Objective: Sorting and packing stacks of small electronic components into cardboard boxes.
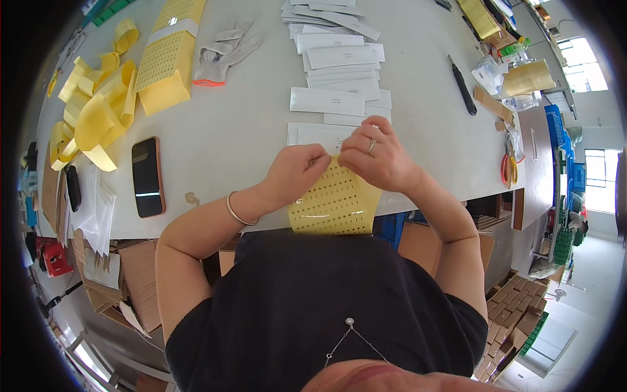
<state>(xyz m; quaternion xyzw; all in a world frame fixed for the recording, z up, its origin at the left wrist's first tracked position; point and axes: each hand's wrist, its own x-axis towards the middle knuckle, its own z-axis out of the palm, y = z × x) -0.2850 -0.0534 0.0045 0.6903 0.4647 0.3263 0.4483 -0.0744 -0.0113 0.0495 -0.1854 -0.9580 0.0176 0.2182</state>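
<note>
A yellow sheet with rows of small dark marks hangs over the table's near edge, its lower end against my dark shirt. My left hand is closed, with thumb and fingers pinched at the sheet's far end. Close beside it, my right hand, wearing a ring, also has its fingers pinched together at that end. Whether a small piece sits between my fingertips is hidden. Just beyond my hands, white cards with small dark marks overlap in a long row running away from me.
Left lie a phone, crumpled yellow strips, a stack of yellow marked sheets and a grey glove. A black utility knife and scissors lie right. Cardboard boxes stand below the table edge.
</note>
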